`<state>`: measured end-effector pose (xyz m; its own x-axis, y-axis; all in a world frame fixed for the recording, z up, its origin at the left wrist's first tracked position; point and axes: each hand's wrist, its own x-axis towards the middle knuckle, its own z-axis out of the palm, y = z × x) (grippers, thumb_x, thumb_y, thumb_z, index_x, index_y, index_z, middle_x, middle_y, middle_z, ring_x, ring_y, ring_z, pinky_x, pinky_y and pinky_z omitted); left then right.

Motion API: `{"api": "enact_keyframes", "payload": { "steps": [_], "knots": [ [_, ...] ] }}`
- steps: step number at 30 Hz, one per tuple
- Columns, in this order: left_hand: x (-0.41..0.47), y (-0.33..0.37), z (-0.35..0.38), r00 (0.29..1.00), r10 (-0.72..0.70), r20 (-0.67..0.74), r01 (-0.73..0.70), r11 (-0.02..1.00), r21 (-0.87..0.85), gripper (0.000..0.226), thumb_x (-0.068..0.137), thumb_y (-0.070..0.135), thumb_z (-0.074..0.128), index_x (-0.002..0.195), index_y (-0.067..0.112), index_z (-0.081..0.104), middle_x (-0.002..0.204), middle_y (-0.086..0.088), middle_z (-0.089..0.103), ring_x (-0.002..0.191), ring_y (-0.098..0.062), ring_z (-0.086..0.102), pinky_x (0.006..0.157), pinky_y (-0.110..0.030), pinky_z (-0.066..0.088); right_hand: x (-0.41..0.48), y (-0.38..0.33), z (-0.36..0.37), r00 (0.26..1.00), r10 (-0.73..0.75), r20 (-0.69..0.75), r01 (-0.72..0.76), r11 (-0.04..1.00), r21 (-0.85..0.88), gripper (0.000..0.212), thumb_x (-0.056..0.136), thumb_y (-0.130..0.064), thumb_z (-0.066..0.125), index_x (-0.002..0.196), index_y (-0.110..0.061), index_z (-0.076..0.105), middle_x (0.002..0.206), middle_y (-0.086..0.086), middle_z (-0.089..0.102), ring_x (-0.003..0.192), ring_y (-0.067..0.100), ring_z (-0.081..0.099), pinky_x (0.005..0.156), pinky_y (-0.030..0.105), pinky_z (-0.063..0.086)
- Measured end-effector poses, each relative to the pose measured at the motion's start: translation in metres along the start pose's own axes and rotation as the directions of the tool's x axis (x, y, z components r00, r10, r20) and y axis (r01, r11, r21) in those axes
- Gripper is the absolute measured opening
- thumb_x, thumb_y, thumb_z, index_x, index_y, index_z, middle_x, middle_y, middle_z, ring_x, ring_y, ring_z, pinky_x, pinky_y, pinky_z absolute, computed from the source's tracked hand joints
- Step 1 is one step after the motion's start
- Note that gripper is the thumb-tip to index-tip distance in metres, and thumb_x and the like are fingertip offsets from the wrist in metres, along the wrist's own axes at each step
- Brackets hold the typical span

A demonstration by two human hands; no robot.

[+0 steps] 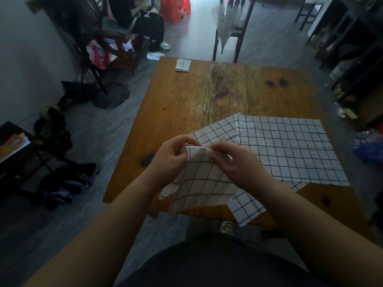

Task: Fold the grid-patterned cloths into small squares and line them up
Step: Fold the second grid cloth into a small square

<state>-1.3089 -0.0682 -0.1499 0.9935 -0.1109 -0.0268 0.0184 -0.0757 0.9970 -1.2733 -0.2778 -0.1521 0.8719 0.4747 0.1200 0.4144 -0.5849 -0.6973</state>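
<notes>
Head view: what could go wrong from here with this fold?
1. Both the left hand and right hand pinch only the top edge of the held cloth. The rest hangs loose in the air, so the fold may come out skewed.
2. A spread cloth overhangs the near edge of the table beside the right forearm; a sweep could drag it off.

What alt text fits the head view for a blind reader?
The left hand and right hand pinch the top of a grid-patterned cloth over a wooden table. Unfolded cloths lie at right; a folded square sits at the far edge.
</notes>
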Motion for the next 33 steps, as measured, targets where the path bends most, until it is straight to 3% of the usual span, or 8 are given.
{"api": "enact_keyframes", "payload": {
  "steps": [4, 9, 14, 19, 26, 30, 33],
  "knots": [
    [-0.003, 0.001, -0.001, 1.0, -0.001, 0.012, 0.0, 1.0, 0.028, 0.011, 0.097, 0.007, 0.06, 0.102, 0.011, 0.069, 0.101, -0.01, 0.07, 0.092, -0.023, 0.067, 0.077, -0.029, 0.058, -0.005, 0.002, 0.002, 0.999, 0.04, -0.023, -0.039, 0.998, 0.057, 0.008, 0.097, -0.027, 0.062, 0.098, -0.026, 0.07, 0.087, -0.013, 0.069, 0.085, 0.002, 0.063, 0.075, 0.026, 0.052],
    [-0.008, 0.005, -0.002, 0.999, 0.039, -0.018, -0.035, 0.986, 0.162, 0.021, 0.105, 0.027, 0.048, 0.107, 0.028, 0.068, 0.105, 0.01, 0.068, 0.095, -0.01, 0.065, 0.079, -0.024, 0.056, -0.01, 0.005, 0.0, 0.994, 0.108, -0.013, -0.107, 0.993, 0.042, 0.007, 0.097, -0.033, 0.059, 0.094, -0.034, 0.065, 0.082, -0.016, 0.066, 0.08, -0.003, 0.06, 0.069, 0.022, 0.049],
    [-0.006, 0.004, 0.01, 0.991, 0.12, -0.054, -0.094, 0.934, 0.344, 0.011, 0.096, 0.027, 0.062, 0.097, 0.036, 0.067, 0.093, 0.015, 0.069, 0.087, -0.008, 0.066, 0.075, -0.024, 0.058, -0.014, 0.002, -0.001, 0.99, 0.13, -0.048, -0.127, 0.99, 0.062, 0.006, 0.094, -0.033, 0.062, 0.088, -0.035, 0.063, 0.08, -0.014, 0.065, 0.079, -0.002, 0.06, 0.068, 0.022, 0.05],
    [-0.002, 0.002, 0.01, 0.986, 0.101, -0.129, -0.059, 0.952, 0.3, 0.011, 0.097, 0.02, 0.062, 0.095, 0.028, 0.07, 0.092, 0.007, 0.071, 0.089, -0.009, 0.067, 0.077, -0.023, 0.057, -0.017, 0.005, -0.006, 0.991, 0.131, -0.02, -0.13, 0.991, 0.034, 0.007, 0.093, -0.04, 0.06, 0.091, -0.035, 0.064, 0.082, -0.013, 0.065, 0.077, 0.001, 0.061, 0.068, 0.027, 0.053],
    [0.002, 0.011, -0.005, 0.968, 0.102, -0.229, -0.035, 0.959, 0.28, 0.01, 0.097, 0.022, 0.063, 0.092, 0.024, 0.072, 0.088, 0.007, 0.072, 0.085, -0.002, 0.066, 0.071, -0.012, 0.051, -0.021, 0.023, -0.021, 0.985, 0.168, -0.023, -0.168, 0.986, 0.004, 0.01, 0.094, -0.039, 0.065, 0.093, -0.03, 0.069, 0.086, -0.013, 0.07, 0.086, 0.002, 0.064, 0.078, 0.038, 0.057],
    [0.004, 0.011, -0.015, 0.964, 0.097, -0.248, -0.032, 0.966, 0.255, 0.012, 0.097, 0.018, 0.062, 0.091, 0.025, 0.07, 0.088, 0.009, 0.072, 0.086, -0.002, 0.067, 0.07, -0.013, 0.052, -0.019, 0.029, -0.028, 0.984, 0.172, -0.04, -0.171, 0.985, 0.02, 0.017, 0.089, -0.042, 0.064, 0.094, -0.027, 0.069, 0.089, -0.011, 0.066, 0.085, 0.003, 0.061, 0.075, 0.035, 0.057],
    [0.005, 0.013, -0.016, 0.96, 0.108, -0.259, -0.049, 0.973, 0.226, 0.013, 0.098, 0.017, 0.062, 0.09, 0.025, 0.069, 0.089, 0.014, 0.071, 0.086, -0.003, 0.065, 0.071, -0.015, 0.052, -0.019, 0.039, -0.025, 0.953, 0.294, -0.07, -0.276, 0.942, 0.191, 0.014, 0.095, -0.036, 0.063, 0.104, -0.025, 0.065, 0.109, -0.01, 0.06, 0.1, 0.003, 0.057, 0.077, 0.025, 0.052]
  ]
}}
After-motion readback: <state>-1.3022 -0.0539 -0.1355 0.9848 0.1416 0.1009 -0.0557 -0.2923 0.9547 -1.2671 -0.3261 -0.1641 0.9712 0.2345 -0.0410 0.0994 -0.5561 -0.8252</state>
